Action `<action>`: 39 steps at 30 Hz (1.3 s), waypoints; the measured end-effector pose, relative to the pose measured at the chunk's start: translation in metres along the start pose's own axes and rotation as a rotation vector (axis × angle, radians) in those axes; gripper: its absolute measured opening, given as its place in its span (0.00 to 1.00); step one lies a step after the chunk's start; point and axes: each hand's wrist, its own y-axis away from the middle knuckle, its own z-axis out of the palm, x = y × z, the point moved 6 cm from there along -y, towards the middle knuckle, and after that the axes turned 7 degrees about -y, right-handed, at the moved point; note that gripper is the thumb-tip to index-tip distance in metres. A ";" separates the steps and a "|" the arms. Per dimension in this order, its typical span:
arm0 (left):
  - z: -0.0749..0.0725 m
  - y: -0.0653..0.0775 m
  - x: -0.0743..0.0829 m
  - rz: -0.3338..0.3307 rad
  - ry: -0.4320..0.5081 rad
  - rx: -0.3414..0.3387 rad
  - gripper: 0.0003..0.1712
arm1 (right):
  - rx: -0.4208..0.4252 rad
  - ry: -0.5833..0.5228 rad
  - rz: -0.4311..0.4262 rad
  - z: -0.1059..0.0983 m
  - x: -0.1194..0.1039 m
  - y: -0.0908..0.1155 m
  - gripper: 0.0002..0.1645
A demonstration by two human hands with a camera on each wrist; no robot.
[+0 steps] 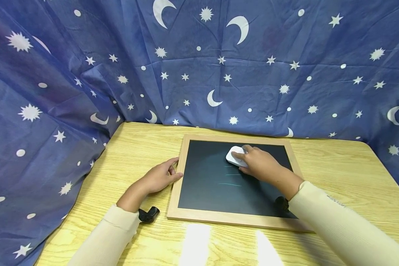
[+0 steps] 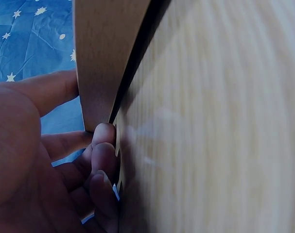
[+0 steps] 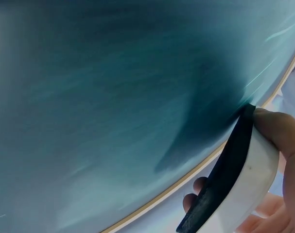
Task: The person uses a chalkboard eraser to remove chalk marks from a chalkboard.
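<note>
A chalkboard [image 1: 203, 192] in a light wooden frame [image 1: 212, 217] lies on the table. In my right hand [image 1: 261, 164] I grip a white eraser [image 1: 234, 157] with a dark pad, held against the upper middle of the board. The right wrist view shows the eraser [image 3: 254, 170] tilted, its dark pad [image 3: 225, 170] edge at the board. Several thin green chalk lines [image 1: 233, 174] run below it. My left hand [image 1: 156, 177] holds the frame's left edge, thumb over it; in the left wrist view, curled fingertips [image 2: 104, 133] sit low against the frame's side [image 2: 106, 53].
The wood-grain table [image 1: 339, 166] extends around the board. A blue curtain [image 1: 193, 74] with moons and stars hangs behind it and along the left. Black wrist devices [image 1: 149, 214] show under both wrists. Bright light patches [image 1: 195, 242] fall on the near table.
</note>
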 end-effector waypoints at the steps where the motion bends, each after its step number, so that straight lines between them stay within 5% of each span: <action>1: 0.000 0.000 0.000 -0.003 0.000 0.001 0.40 | -0.002 0.006 -0.005 0.000 -0.003 -0.003 0.31; 13: 0.003 -0.001 -0.002 -0.006 0.003 -0.001 0.40 | -0.036 -0.098 0.014 0.000 0.000 -0.010 0.32; 29: 0.001 -0.001 0.001 -0.004 0.002 -0.006 0.39 | 0.001 -0.108 0.047 -0.003 0.039 0.036 0.33; 39: 0.000 0.000 0.000 -0.010 0.003 -0.005 0.40 | 0.001 -0.099 0.043 -0.006 0.031 0.029 0.31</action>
